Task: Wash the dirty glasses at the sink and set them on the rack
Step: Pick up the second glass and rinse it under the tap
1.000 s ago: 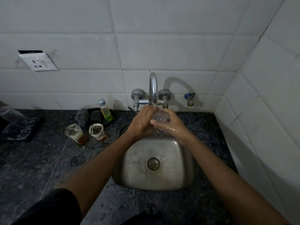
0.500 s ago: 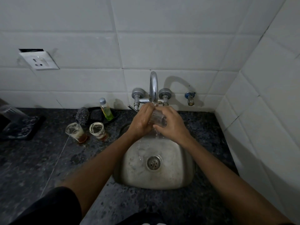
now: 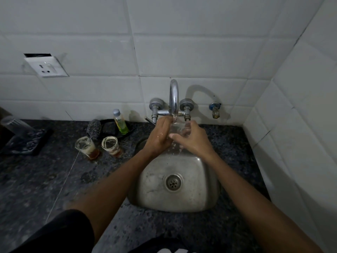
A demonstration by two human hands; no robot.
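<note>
Rinsing is in hand: left hand [image 3: 160,137] and right hand [image 3: 191,138] each keep a grip clamped on the glass [image 3: 177,128] under the running tap [image 3: 174,95] above the sink [image 3: 206,198], and next, I judge, comes carrying it to the rack [image 3: 23,143] on the bench [image 3: 36,179].

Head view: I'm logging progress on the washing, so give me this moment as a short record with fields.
tap: running, faucet pours onto the held glass
held glass: clear glass under the stream, above the sink
left hand: left hand grips the glass's side
right hand: right hand wraps its other side
waiting: two dirty glasses upright on the counter, left of the sink
soap: green soap bottle behind them
rack: dark rack far left, one glass on it
</note>
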